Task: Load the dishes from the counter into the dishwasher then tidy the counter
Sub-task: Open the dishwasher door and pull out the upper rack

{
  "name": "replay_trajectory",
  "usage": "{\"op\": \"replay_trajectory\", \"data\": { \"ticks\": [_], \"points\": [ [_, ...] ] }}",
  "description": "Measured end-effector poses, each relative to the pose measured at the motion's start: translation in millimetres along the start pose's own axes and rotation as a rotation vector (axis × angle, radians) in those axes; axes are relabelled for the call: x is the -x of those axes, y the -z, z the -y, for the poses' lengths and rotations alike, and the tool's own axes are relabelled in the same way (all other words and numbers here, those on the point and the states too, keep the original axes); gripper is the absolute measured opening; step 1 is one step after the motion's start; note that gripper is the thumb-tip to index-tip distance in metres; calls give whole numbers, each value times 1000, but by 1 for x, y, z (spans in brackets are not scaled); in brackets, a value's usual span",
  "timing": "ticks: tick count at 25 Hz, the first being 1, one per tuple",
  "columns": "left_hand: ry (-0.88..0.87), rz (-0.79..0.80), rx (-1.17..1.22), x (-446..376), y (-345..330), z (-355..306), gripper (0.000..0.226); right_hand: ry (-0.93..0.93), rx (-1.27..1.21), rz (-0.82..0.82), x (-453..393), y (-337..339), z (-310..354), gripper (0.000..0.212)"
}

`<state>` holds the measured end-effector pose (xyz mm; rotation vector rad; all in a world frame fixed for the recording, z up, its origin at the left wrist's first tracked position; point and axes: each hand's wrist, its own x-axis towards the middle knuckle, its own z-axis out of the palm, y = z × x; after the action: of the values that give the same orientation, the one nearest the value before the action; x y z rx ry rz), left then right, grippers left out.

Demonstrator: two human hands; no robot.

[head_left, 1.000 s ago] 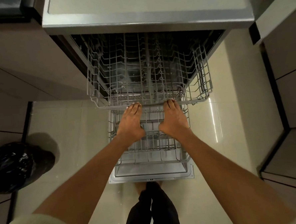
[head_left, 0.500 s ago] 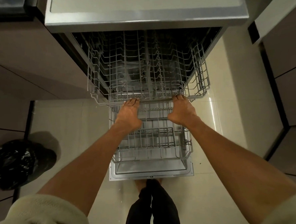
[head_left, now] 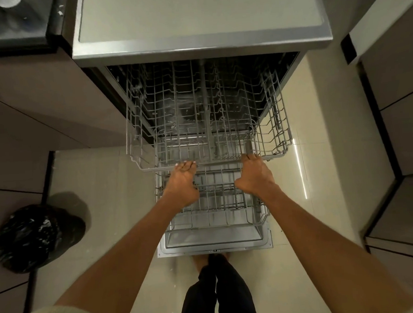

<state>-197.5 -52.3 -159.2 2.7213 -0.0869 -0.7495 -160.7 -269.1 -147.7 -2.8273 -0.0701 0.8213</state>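
Note:
The dishwasher (head_left: pixel 201 45) stands open in front of me, its door (head_left: pixel 214 246) folded down to the floor. The empty grey wire upper rack (head_left: pixel 275 128) is slid partway out. My left hand (head_left: pixel 181 182) and my right hand (head_left: pixel 253 175) both hold its front rail, fingers hooked over the wire and thumbs pointing inward. Below my hands the lower rack (head_left: pixel 214 218) sits out over the door, also empty. No dishes are in view.
A black-bagged bin (head_left: pixel 36 237) stands on the tiled floor at the left. Brown cabinet fronts (head_left: pixel 36 113) flank the dishwasher on the left, with more cabinets (head_left: pixel 406 120) on the right. A dark hob corner (head_left: pixel 11 25) shows at top left. My legs (head_left: pixel 216 288) stand at the door's edge.
Both hands stay on the upper rack's front rail, with fingers now more curled over it. The rack seems to have slid slightly toward me, and my view has shifted a little.

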Motion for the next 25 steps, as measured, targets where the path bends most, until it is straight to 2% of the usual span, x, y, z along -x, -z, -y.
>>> {"op": "replay_trajectory", "data": {
  "ticks": [8, 12, 19, 25],
  "points": [
    [-17, 17, -2, 35, -10, 1, 79, 7, 30, 37, 39, -24, 3, 74],
    [-44, 65, 47, 64, -29, 8, 81, 7, 13, 51, 73, -45, 4, 76],
    [7, 130, 174, 101, -61, 1, 82, -36, -37, 98, 114, -60, -10, 75],
    [21, 90, 210, 108, -62, -4, 77, -34, -48, 116, 122, -60, -8, 75]
  ]
}}
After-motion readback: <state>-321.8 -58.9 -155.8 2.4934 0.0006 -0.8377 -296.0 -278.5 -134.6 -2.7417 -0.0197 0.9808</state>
